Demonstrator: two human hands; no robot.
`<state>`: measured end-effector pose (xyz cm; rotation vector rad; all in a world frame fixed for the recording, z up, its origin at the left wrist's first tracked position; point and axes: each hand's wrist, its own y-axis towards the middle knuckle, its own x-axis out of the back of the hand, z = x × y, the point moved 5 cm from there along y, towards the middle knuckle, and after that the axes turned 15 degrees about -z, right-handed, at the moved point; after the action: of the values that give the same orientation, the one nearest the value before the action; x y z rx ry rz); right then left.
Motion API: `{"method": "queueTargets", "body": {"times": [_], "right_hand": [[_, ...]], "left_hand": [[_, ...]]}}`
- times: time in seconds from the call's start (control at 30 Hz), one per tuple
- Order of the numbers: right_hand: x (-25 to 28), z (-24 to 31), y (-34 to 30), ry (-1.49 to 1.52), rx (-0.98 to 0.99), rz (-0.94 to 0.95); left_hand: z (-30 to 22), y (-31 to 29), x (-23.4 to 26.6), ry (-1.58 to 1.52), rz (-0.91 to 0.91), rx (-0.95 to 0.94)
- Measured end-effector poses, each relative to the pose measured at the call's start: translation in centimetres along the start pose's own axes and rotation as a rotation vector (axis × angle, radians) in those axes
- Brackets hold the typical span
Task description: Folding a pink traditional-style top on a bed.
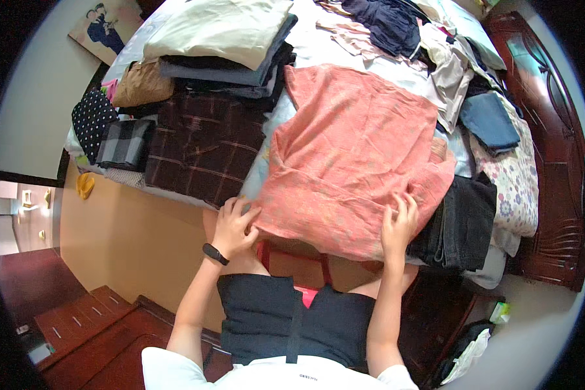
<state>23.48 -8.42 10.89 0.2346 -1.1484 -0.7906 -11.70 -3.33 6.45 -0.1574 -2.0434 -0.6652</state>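
Observation:
A coral-pink patterned top lies spread over the near side of the bed, wrinkled, its lower edge toward me. My left hand, with a black band on the wrist, is at the top's near left corner, thumb and forefinger closed on its edge. On the near right part of the top rests my right hand, fingers apart and slightly bent. Folded black jeans lie just right of that hand. Left of the top is a folded dark plaid garment.
A tall stack of folded clothes, with a cream one uppermost, stands at the back left. Loose clothes, including a navy garment, are heaped at the far right. A folded blue garment lies near the carved wooden headboard.

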Motion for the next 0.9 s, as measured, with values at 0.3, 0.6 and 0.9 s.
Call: {"method": "queueTargets", "body": {"times": [0.3, 0.6, 0.9], "right_hand": [[-23.1, 18.5, 14.8, -0.014, 0.460, 0.343], [-36.0, 11.4, 20.7, 0.402, -0.195, 0.264], [-37.0, 15.0, 20.0, 0.879, -0.878, 0.591]], "left_hand": [[0.7, 4.6, -4.9, -0.194, -0.106, 0.468], [3.4, 3.0, -6.8, -0.322, 0.222, 0.711], [3.7, 2.3, -6.1, -0.498, 0.138, 0.873]]}}
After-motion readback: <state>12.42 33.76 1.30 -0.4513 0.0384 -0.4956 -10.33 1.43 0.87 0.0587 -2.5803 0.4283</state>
